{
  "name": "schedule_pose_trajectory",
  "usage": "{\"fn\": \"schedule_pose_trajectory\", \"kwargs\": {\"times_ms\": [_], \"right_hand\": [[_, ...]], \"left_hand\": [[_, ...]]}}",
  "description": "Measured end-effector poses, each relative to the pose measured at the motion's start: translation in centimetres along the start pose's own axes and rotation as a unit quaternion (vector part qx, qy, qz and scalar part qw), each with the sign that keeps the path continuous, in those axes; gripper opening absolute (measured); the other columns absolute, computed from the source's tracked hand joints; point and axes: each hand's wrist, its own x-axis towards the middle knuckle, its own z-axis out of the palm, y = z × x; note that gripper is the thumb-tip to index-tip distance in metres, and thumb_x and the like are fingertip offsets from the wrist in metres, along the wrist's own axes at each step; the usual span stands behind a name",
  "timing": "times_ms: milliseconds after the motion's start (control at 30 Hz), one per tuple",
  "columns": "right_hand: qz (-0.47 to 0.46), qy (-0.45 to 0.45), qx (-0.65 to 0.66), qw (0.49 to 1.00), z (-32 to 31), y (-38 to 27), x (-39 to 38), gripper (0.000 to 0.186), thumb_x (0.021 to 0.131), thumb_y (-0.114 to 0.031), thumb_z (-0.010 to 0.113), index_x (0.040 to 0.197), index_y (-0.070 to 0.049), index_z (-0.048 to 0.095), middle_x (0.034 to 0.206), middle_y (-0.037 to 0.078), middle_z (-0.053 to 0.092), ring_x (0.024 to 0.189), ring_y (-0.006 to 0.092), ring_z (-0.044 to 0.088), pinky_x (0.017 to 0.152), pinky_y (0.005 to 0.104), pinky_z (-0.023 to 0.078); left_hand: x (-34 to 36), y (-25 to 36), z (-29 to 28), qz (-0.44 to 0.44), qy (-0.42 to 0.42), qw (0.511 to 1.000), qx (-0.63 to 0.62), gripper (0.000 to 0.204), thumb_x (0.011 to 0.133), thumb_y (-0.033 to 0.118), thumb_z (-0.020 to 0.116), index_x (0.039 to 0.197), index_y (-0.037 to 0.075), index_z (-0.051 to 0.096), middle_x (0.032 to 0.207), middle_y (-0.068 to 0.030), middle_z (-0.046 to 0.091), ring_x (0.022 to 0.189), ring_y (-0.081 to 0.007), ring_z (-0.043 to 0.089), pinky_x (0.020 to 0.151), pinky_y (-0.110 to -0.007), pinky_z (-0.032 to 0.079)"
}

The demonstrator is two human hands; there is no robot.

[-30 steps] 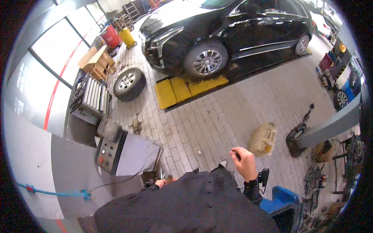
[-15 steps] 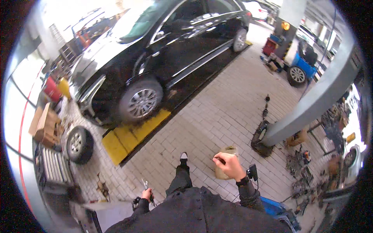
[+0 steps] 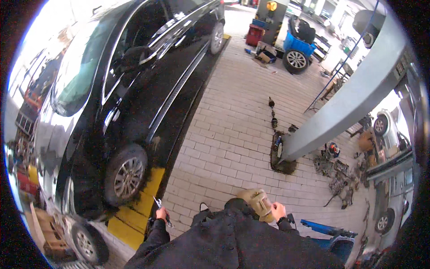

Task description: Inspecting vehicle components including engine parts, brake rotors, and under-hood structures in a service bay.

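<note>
My left hand (image 3: 161,213) is wrapped round a silver metal hand tool (image 3: 157,202); its slim tip points up and away, and its exact kind is too small to make out. Close by on my right is a tan, rounded bag-like thing (image 3: 256,202), partly covered by my body. Against its right edge is my right hand (image 3: 278,210), fingers curled; what they hold, if anything, is hidden. A black device sits at my right wrist.
A black car (image 3: 127,103) stands on the left beside a yellow ramp plate (image 3: 150,193). A loose wheel (image 3: 87,242) is at lower left. A grey post (image 3: 340,112) leans across the right, an axle shaft (image 3: 273,112) lies near its base, and metal parts (image 3: 336,175) litter the floor beyond.
The view has swung to the right, so the car and post sit further left. My right hand has come down, nearer my body, to the edge of the tan thing. The left still grips the tool.
</note>
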Motion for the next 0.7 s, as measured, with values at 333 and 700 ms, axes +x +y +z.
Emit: {"fn": "schedule_pose_trajectory", "kwargs": {"times_ms": [333, 700], "right_hand": [[0.195, 0.042, -0.037, 0.979, 13.9, 4.5, 5.8, 0.032, 0.082, -0.035, 0.068, 0.084, -0.004, 0.073, 0.08, 0.015, 0.071, 0.073, 0.0323, 0.07, 0.068, 0.0465, 0.055], [0.11, 0.004, -0.011, 0.994, 17.4, -9.7, 53.1, 0.032, 0.081, -0.033, 0.066, 0.084, -0.002, 0.069, 0.08, 0.021, 0.067, 0.078, 0.0385, 0.066, 0.07, 0.0479, 0.051]], "left_hand": [[19.5, 30.1, 12.8, -0.045, -0.084, 0.995, -0.02, 0.023, 0.085, 0.023, 0.065, 0.071, 0.008, 0.054, 0.055, -0.0043, 0.048, 0.043, -0.0205, 0.048, 0.041, -0.037, 0.04], [32.6, 36.5, 18.2, 0.025, -0.161, 0.952, 0.261, 0.025, 0.094, 0.027, 0.055, 0.097, 0.004, 0.064, 0.073, -0.009, 0.06, 0.064, -0.0244, 0.059, 0.054, -0.044, 0.05]]}}
